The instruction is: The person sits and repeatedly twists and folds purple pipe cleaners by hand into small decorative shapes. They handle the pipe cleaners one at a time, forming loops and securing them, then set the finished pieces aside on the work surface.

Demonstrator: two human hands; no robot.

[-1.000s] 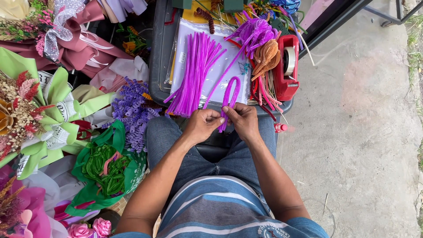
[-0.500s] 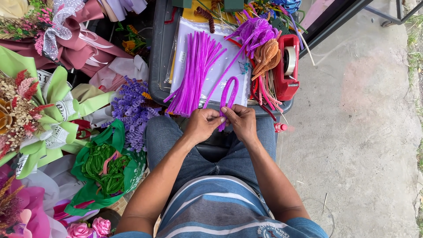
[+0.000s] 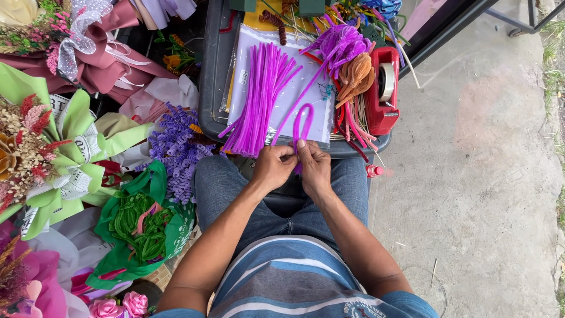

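Together, both hands' fingers [image 3: 296,154] on purple pipe cleaner [image 3: 301,121].

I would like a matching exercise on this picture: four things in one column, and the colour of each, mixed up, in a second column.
Things:
1. looped pipe cleaner held by both hands
2. tape dispenser
3. curled stems in a wrapper
4. paper roses

Colours:
a. green
b. pink
c. purple
d. red

Pairs: 1-c, 2-d, 3-a, 4-b
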